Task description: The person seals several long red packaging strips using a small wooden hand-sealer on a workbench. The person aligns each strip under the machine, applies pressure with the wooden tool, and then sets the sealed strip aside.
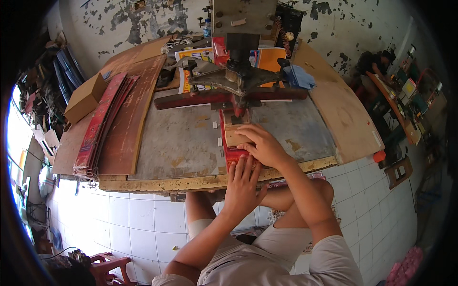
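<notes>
A narrow red strip (234, 154) lies lengthwise on the grey work surface, under the head of a dark metal press (234, 75). On top of it sits a light wooden block (233, 138), just in front of the press's centre. My right hand (265, 147) grips the block from its right side, the index finger reaching over its top and the thumb at its near end. My left hand (244, 183) rests at the table's front edge, fingers stretched out flat over the strip's near end. The strip's far end is partly hidden by the block and press.
The press's red crossbar (191, 99) spans the board above my hands. Stacked red strips (102, 126) and a cardboard box (86, 98) lie at left. Blue cloth (300, 77) sits right of the press. Another person (377, 64) works at a far-right table.
</notes>
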Demonstrator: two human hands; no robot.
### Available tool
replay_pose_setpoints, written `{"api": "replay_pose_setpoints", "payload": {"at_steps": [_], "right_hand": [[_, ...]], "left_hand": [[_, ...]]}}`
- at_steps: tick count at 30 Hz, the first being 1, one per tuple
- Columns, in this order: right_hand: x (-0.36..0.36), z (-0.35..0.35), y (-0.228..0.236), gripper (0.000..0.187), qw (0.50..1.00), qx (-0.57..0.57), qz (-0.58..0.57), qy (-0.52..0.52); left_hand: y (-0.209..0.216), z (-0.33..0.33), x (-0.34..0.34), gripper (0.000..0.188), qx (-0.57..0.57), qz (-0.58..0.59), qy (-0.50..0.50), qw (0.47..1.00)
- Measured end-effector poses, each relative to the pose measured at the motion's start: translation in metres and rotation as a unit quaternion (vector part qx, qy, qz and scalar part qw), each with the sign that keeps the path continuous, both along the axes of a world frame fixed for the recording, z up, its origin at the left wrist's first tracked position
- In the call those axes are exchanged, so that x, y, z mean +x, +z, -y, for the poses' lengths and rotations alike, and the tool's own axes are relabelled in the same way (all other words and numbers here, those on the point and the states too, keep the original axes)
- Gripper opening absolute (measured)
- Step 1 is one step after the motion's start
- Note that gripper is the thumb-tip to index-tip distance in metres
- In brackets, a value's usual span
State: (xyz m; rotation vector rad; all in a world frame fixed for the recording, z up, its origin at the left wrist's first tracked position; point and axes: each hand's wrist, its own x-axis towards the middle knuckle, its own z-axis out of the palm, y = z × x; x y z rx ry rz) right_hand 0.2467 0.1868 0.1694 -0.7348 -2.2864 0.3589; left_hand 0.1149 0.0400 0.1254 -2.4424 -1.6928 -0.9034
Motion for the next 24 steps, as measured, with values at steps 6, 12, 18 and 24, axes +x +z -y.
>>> {"api": "replay_pose_setpoints", "payload": {"at_steps": [6,12,18,24], "right_hand": [[-0.0006,0.0007,-0.0009,0.044,1.0,-0.026,-0.012,-0.001],[0.0016,0.0061,0.0016,0.036,1.0,0.012,-0.021,-0.003],[-0.0004,0.0018,0.0033,0.039,1.0,0.006,-0.028,-0.011],[-0.0016,0.0014,0.0006,0.04,0.999,0.011,-0.033,-0.015]], "left_hand": [[0.0001,-0.0003,0.0004,0.078,-0.007,0.006,0.001,1.0],[-0.0009,0.0,0.0,0.077,-0.013,0.011,0.002,1.0],[-0.0012,-0.0006,-0.0003,0.076,-0.021,0.014,-0.001,1.0],[-0.0013,-0.0007,-0.0004,0.076,-0.025,0.012,0.001,1.0]]}}
